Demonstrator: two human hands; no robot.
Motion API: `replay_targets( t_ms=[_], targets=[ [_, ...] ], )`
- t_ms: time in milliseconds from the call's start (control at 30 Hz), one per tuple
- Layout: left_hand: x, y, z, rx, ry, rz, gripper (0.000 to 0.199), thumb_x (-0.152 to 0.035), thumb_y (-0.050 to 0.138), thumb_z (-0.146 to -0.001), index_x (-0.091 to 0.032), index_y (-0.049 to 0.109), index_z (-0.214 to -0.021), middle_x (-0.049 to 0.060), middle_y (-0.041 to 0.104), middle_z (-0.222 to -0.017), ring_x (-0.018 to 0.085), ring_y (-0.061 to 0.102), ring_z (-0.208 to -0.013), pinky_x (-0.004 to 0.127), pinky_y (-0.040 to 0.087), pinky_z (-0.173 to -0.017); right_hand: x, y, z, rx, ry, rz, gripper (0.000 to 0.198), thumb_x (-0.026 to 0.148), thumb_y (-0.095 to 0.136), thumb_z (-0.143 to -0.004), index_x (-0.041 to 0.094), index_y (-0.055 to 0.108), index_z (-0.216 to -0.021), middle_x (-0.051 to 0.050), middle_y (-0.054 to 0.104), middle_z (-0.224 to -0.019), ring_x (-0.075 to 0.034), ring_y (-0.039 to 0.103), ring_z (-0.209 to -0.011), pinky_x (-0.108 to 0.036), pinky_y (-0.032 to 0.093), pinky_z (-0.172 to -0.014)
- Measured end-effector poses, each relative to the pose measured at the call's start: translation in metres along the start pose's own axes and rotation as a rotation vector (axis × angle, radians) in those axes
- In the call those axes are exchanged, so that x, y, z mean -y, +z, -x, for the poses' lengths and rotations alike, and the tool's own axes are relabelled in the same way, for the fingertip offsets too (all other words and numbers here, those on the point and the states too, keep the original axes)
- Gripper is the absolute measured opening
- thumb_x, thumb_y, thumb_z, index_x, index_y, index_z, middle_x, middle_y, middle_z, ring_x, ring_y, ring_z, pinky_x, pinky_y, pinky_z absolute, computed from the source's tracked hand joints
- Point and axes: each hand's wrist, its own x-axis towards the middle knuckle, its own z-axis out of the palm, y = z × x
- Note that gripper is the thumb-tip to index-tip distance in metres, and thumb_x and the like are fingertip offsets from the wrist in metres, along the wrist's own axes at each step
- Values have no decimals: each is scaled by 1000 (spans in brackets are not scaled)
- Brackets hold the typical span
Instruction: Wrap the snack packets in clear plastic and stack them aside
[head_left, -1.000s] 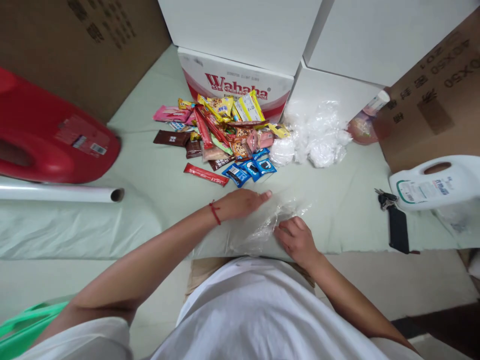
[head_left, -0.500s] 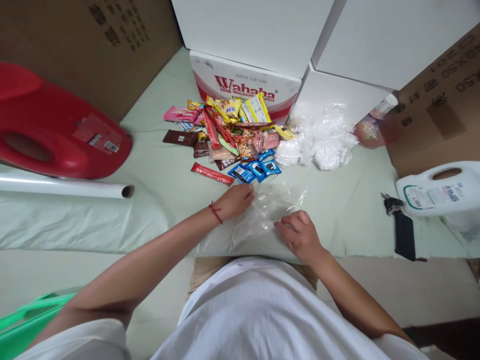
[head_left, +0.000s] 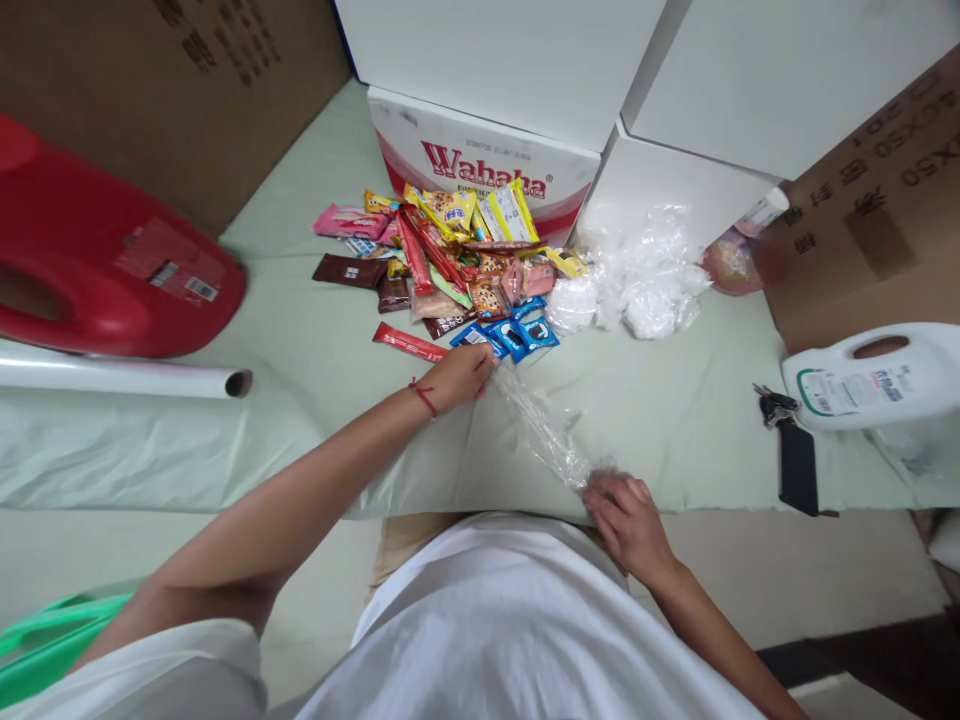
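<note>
- From my remote seat, I see a strip of clear plastic film (head_left: 544,430) gathered narrow and slanting between two bare hands, above a pale green cloth (head_left: 697,440). Whether it is a bag or a loose sheet, I can't tell.
- The left hand (head_left: 452,378), at the far end, has its fingers curled tight around the film. I judge that a hard pull from here could tear thin plastic or slip it free.
- The right hand (head_left: 628,520) has bent fingers pinching the crumpled near end, close to the front edge of the cloth. Their tips are partly hidden, so I can't judge how firm the pinch is; a weak one could let that end spring away.
- Just past the left knuckles lie blue packets (head_left: 512,340) and a red stick packet (head_left: 405,342). I can't tell whether the hand touches them; a careless sweep could scatter them or knock the snack heap (head_left: 450,250) behind.
- The film is bunched, so it could cling to itself and be awkward to spread.
- To the right of the heap sit clear plastic bundles (head_left: 649,275). They look alike enough that a loose end could tangle if swung that way.
</note>
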Motion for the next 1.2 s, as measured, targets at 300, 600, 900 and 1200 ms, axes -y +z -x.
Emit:
replay_targets(
  t_ms=[300,600,900,1200],
  targets=[
    [-10,10,2,63,-10,79,32,-42,44,-95,-23,51,-70,0,61,-58,16,51,-53,29,38,-55,14,-34,-60,-123,182,-260,21,26,59,-103,23,71,-120,-11,73,-109,-24,69,-97,-39,59,-81],
    [-33,8,40,-287,541,-102,61,-9,48,-78,-19,60,-137,13,59,-149,26,58,-135,42,47,-114,12,16,-108,279,143,-73,44,16,60,-98,16,63,-142,-11,71,-105,-27,58,-96,-41,53,-88],
    [-7,21,20,19,550,-255,43,-6,43,-85,-19,73,-113,9,72,-104,23,68,-102,33,52,-89,19,0,-102,164,36,-10,16,17,60,-101,16,74,-108,-8,67,-85,-24,53,-84,-36,45,-76],
    [33,6,12,-37,533,-99,22,-6,50,-70,-19,67,-77,11,74,-112,25,66,-107,41,51,-101,69,-4,-88,561,-127,53,16,16,55,-103,21,68,-94,-1,68,-84,-15,57,-64,-32,37,-56]
  ],
)
